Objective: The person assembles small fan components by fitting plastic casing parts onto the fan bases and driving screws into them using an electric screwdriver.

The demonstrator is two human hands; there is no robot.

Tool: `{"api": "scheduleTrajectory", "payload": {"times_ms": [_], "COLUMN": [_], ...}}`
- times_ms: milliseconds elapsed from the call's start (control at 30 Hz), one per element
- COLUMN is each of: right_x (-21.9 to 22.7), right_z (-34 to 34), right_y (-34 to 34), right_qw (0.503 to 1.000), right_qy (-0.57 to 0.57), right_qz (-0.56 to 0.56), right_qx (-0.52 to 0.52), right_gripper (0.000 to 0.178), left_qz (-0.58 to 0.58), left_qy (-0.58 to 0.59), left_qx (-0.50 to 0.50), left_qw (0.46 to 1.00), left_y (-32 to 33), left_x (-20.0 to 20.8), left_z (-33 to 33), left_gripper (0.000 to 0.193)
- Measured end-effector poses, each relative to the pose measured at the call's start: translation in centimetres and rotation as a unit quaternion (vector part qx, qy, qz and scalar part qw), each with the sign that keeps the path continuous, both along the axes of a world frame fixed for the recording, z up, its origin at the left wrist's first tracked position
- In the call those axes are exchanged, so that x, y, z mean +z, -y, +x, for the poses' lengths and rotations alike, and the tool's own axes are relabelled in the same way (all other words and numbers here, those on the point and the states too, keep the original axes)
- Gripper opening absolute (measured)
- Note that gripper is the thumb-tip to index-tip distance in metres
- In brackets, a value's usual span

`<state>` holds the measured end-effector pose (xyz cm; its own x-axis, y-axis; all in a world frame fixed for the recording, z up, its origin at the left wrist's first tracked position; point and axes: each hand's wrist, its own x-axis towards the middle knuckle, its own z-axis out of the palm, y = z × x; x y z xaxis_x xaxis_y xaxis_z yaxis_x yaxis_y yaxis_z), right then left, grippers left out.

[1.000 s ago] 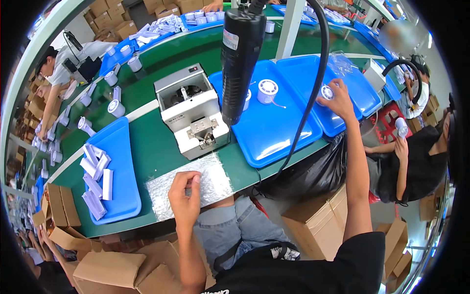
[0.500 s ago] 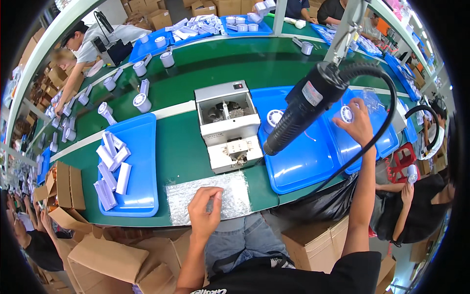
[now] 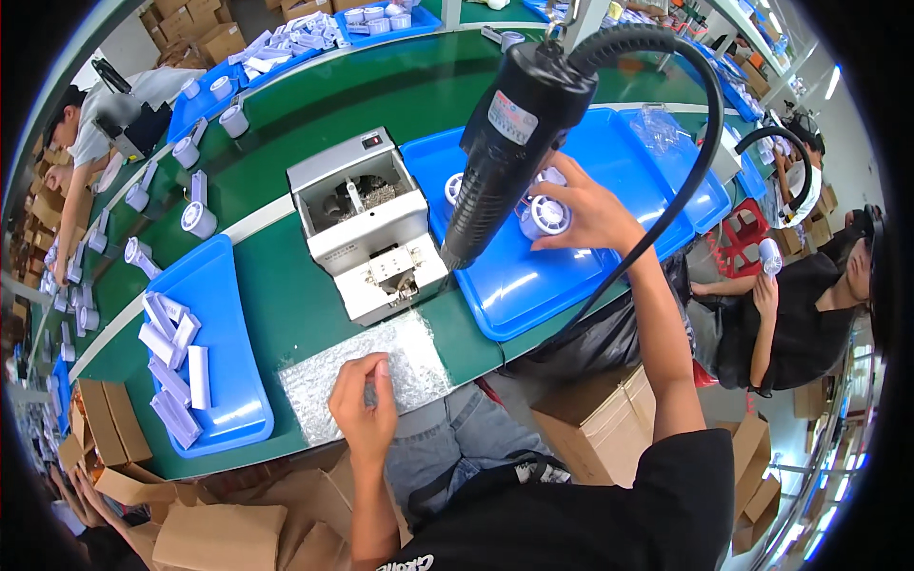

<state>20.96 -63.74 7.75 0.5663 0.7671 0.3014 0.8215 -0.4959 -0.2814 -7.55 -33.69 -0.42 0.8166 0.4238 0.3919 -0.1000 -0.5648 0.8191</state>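
My right hand (image 3: 598, 211) reaches over the large blue tray (image 3: 514, 319), its fingers closed round a white round slotted fan part (image 3: 549, 217). Another white round part (image 3: 454, 186) sits in that tray, partly hidden by the black electric screwdriver (image 3: 514, 143) hanging in front of it. My left hand (image 3: 364, 409) is above a sheet of bubble wrap (image 3: 419, 357) at the near table edge. Its fingers are curled in, and nothing shows in them. Between the trays stands a metal screw feeder (image 3: 367, 228) with loose screws in its open top.
On the left a blue tray (image 3: 238, 381) holds several white handle pieces (image 3: 198, 376). White fan bodies (image 3: 198, 219) line the green conveyor beyond. Cardboard boxes (image 3: 595, 428) stand below the table. A co-worker (image 3: 800, 319) sits at the right. The screwdriver's black cable crosses the right tray.
My right hand has moved left with the white round part, from the farther right tray to beside the screwdriver. The view has turned to the right. My left hand stays curled over the bubble wrap.
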Motion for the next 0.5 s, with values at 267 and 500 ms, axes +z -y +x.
{"api": "scheduleTrajectory", "payload": {"times_ms": [267,500], "right_x": [-1.1,-2.3], "right_z": [-1.7,-5.9], "right_y": [2.1,3.1], "right_qw": [0.995,0.955], "right_qy": [0.027,0.077], "right_qz": [0.093,0.249], "right_qx": [-0.023,-0.141], "right_gripper": [0.072,0.057], "left_qz": [-0.003,-0.002], "left_qy": [0.020,0.012], "left_qx": [-0.031,-0.016], "left_qw": [0.999,1.000], "left_y": [0.1,0.7], "left_x": [-0.2,-0.2], "left_z": [0.4,-0.9], "left_gripper": [0.007,0.006]}}
